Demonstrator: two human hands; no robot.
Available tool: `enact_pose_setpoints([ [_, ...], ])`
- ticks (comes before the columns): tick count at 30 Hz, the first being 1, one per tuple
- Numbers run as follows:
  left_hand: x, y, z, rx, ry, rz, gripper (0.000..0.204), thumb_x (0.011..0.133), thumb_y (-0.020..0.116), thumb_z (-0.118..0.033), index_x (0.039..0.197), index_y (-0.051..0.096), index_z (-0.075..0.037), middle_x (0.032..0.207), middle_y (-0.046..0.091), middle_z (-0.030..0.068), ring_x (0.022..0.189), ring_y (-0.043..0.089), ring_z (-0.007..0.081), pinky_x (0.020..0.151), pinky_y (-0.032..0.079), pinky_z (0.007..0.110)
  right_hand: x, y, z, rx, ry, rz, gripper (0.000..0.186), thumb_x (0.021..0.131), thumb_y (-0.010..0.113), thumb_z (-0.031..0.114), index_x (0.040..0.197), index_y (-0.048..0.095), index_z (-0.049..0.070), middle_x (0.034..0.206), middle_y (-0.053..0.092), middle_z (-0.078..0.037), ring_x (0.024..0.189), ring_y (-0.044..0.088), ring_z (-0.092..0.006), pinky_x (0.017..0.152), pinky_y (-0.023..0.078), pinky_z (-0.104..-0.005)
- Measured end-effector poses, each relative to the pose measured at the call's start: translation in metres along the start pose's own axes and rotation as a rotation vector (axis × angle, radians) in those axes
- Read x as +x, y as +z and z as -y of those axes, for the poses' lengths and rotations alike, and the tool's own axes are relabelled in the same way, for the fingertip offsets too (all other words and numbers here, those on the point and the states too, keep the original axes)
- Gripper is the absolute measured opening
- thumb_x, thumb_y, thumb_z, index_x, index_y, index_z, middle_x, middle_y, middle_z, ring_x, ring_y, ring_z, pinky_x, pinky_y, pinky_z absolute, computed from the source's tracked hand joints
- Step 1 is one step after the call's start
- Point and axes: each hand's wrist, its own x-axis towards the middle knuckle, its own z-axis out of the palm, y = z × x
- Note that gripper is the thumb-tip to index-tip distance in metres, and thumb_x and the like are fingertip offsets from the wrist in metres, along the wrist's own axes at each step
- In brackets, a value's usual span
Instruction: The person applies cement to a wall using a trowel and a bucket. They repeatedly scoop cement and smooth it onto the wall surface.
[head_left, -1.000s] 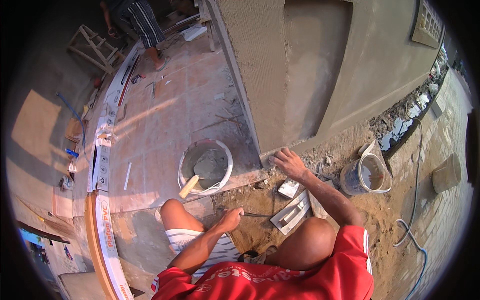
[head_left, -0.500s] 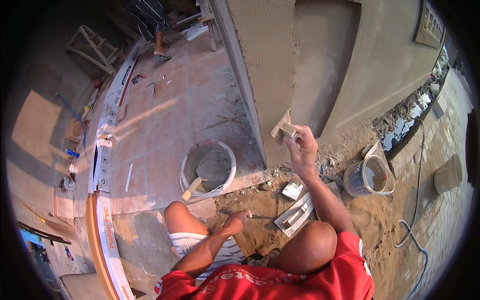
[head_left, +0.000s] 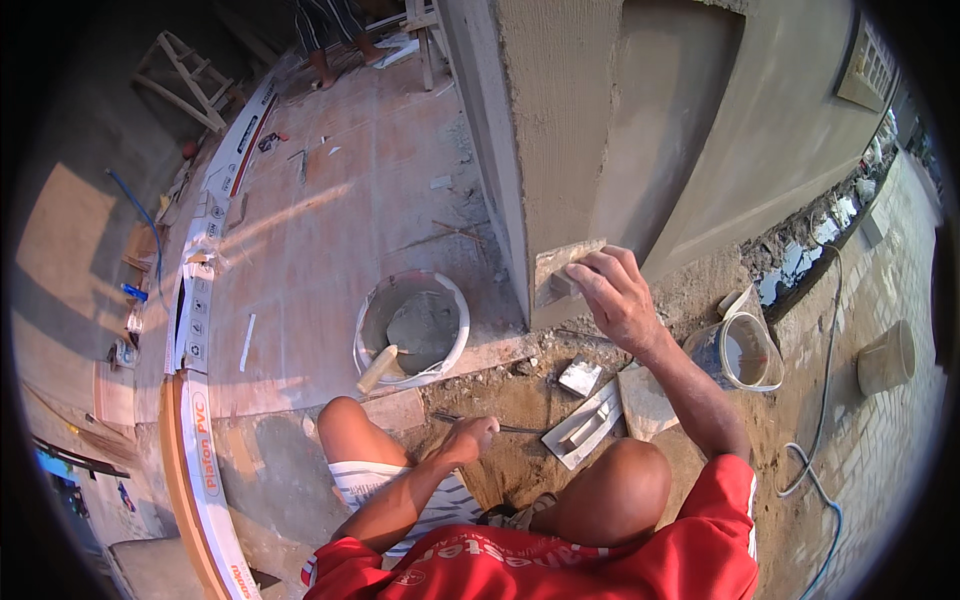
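My right hand [head_left: 617, 300] grips a small plastering float [head_left: 566, 270] by its block handle. The float's flat face lies against the lower end of the plastered wall corner [head_left: 560, 150]. My left hand [head_left: 470, 440] is closed in front of my left knee; a thin dark rod or strip shows on both sides of it, and I cannot tell whether it is held. A bucket of grey mortar [head_left: 425, 330] stands on the tiled floor to the left, with a trowel's wooden handle [head_left: 377, 369] leaning out. Another float [head_left: 583, 428] lies on the sand between my arms.
A white bucket [head_left: 738, 352] and a grey pail [head_left: 886, 358] stand at the right, near a hose [head_left: 828, 440]. Long printed boxes [head_left: 200, 290] line the floor's left side. Another person [head_left: 335, 40] stands far back near a wooden frame [head_left: 188, 82].
My right hand has turned the float and brought it flatter against the wall's base, near the corner. The view has shifted slightly. The distant person's legs have changed position.
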Motion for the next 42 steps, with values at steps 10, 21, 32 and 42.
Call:
enact_pose_setpoints([
  [10, 0.002, -0.006, -0.005, -0.026, 0.000, 0.026, 0.021, 0.080, 0.054, -0.007, 0.100, 0.060, -0.003, 0.086, 0.065, 0.0226, 0.083, 0.064, 0.0405, 0.074, 0.049, 0.047, 0.064, -0.027, -0.034, -0.228, -0.200, -0.002, 0.048, 0.073, 0.067, 0.004, 0.118, 0.060, 0.017, 0.112, 0.055, -0.003, 0.108, 0.052, -0.0261, 0.089, 0.050, -0.0386],
  [21, 0.000, 0.006, 0.019, -0.013, 0.029, -0.008, 0.022, 0.082, 0.054, -0.007, 0.102, 0.061, -0.003, 0.083, 0.065, 0.0222, 0.082, 0.066, 0.0371, 0.073, 0.050, 0.045, -0.066, 0.063, -0.034, 0.017, -0.038, 0.364, 0.049, 0.071, 0.068, 0.008, 0.119, 0.062, 0.014, 0.114, 0.056, -0.005, 0.107, 0.052, -0.0263, 0.094, 0.048, -0.0390],
  [32, 0.005, -0.004, -0.020, -0.035, -0.016, 0.042, 0.020, 0.082, 0.051, -0.006, 0.099, 0.060, -0.001, 0.086, 0.064, 0.0237, 0.085, 0.063, 0.0420, 0.076, 0.048, 0.049, 0.122, -0.076, -0.034, -0.215, -0.244, -0.196, 0.041, 0.077, 0.067, 0.005, 0.116, 0.062, 0.017, 0.105, 0.059, -0.001, 0.099, 0.056, -0.0248, 0.083, 0.052, -0.0365],
  [42, -0.005, 0.005, -0.004, -0.067, 0.126, -0.015, 0.020, 0.082, 0.054, -0.004, 0.100, 0.062, 0.000, 0.076, 0.063, 0.0198, 0.074, 0.064, 0.0359, 0.069, 0.049, 0.041, -0.071, 0.078, -0.050, -0.152, -0.070, 0.243, 0.049, 0.073, 0.068, 0.008, 0.120, 0.059, 0.019, 0.114, 0.051, -0.003, 0.112, 0.049, -0.0231, 0.091, 0.049, -0.0388],
])
